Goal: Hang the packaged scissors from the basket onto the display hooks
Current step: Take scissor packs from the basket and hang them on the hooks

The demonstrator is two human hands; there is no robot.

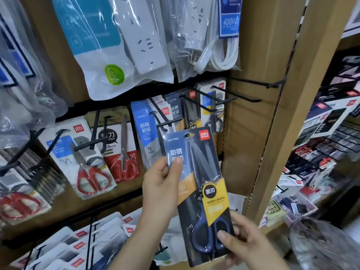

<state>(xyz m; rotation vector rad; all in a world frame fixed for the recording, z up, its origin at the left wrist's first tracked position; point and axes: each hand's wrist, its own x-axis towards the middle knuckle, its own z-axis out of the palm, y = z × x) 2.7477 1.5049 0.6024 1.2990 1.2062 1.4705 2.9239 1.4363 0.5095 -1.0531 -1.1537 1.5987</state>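
Observation:
A packaged pair of blue-handled scissors (196, 168) on a dark blue and yellow card is held upright in front of the display. My left hand (161, 184) pinches the card's left edge with thumb on the front. My right hand (247, 246) grips its lower right corner by the handles. The card's hang hole is just below and in front of a black display hook (165, 123). Matching packs (183, 110) hang on a hook right behind it. The basket is out of view.
Red-handled scissor packs (89, 158) hang to the left, bagged power strips (124, 41) above. Bare black hooks (243, 94) jut out at the right by a cardboard upright (288, 114). More packaged goods fill the lower rows and the right shelves.

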